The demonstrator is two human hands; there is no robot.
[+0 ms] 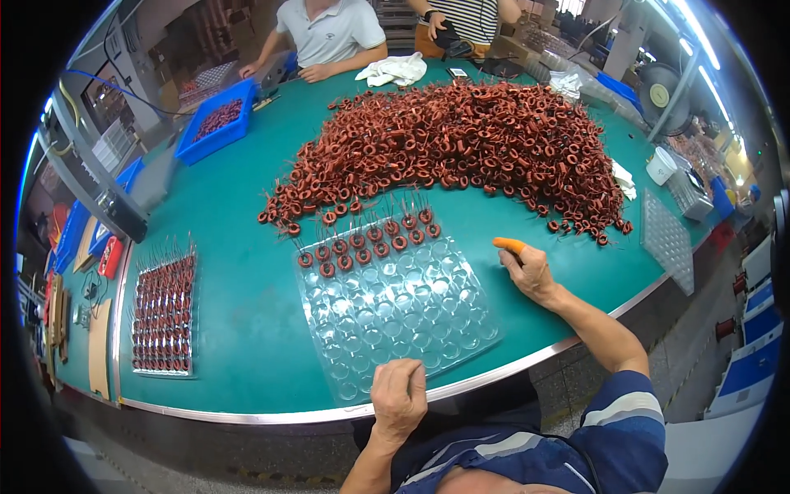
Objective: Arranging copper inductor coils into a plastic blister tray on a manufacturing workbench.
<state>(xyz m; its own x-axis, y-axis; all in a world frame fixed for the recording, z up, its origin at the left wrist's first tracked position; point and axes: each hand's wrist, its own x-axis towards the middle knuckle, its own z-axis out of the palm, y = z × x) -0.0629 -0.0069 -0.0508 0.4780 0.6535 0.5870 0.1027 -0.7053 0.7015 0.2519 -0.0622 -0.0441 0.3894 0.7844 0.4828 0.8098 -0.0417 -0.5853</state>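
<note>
A clear plastic blister tray [387, 317] with round pockets lies in front of me. Copper-red wire-wound ring coils [375, 234] stand in its far rows, leads pointing up; the nearer pockets hold none. At the tray's near edge is my left hand [399, 397], its fingers curled in with nothing visible in them. My right hand [529, 270] hovers just right of the tray, holding nothing I can see. Its index finger, in an orange finger cot [510, 244], points left with the thumb apart, while the other fingers curl. Beyond the tray spreads a large heap of loose coils [461, 136].
A second tray of coils [164, 317] sits at the left. Farther back are a blue bin [216, 123] with small parts and a white cloth [393, 70]. An upturned-looking clear tray [668, 240] overhangs the right edge. Two people [333, 37] stand across the green table [247, 329].
</note>
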